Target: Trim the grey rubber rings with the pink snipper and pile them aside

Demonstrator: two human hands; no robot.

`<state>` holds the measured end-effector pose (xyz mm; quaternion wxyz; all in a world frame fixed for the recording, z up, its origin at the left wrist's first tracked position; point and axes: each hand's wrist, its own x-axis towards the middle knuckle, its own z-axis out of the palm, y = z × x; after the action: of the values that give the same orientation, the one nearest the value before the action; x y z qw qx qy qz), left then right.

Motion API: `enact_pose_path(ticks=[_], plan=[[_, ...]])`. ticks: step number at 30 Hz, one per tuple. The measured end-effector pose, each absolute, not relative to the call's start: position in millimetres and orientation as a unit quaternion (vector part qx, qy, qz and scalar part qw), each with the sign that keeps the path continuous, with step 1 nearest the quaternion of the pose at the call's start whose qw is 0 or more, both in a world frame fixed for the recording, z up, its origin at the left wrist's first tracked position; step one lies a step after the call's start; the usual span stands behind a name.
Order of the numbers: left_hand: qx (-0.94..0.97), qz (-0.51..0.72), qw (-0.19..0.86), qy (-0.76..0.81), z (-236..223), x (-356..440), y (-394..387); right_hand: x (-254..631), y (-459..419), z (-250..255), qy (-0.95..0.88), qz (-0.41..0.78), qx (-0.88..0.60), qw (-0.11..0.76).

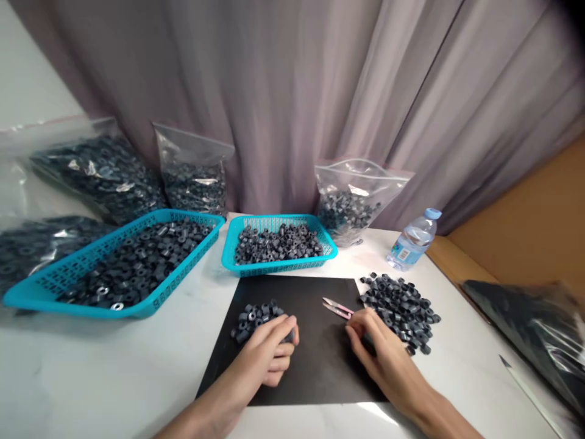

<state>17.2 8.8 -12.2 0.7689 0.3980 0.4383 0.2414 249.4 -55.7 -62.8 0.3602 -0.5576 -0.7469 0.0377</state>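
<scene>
My left hand (273, 349) is closed around a dark grey plastic part, of which only a bit shows between the thumb and fingers. It is over the black mat (315, 372), just right of a small pile of dark grey ring-shaped parts (256, 318). My right hand (375, 340) is curled round a small pair of snips (338, 308), whose two slightly parted blades point up and left over the mat. Its fingers hide the handles. Beside it, a larger heap of dark grey parts (404, 308) spreads past the mat's right edge.
Two blue baskets, one at left (150, 305) and one at centre (278, 268), contain similar parts. Behind stand zip bags, including a right one (350, 213) and a middle one (194, 183). A water bottle (414, 241) stands right, near a dark plastic bag (530, 335).
</scene>
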Motion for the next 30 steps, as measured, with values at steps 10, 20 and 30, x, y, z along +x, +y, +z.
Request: enact_pose_path(ticks=[10, 20, 30], plan=[[0.675, 0.342, 0.523, 0.393, 37.1, 16.3, 59.1, 237.0, -47.2, -61.5, -0.783, 0.013, -0.498, 0.372], [0.896, 0.289, 0.132, 0.311, 209.9, 148.7, 174.1, 241.0, -30.2, -62.3, -0.740, 0.007, -0.439, 0.510], [0.953, 0.000, -0.006, 0.302, 221.1, 221.3, 198.1, 236.6, -20.6, -78.9, -0.759, -0.034, -0.444, 0.475]])
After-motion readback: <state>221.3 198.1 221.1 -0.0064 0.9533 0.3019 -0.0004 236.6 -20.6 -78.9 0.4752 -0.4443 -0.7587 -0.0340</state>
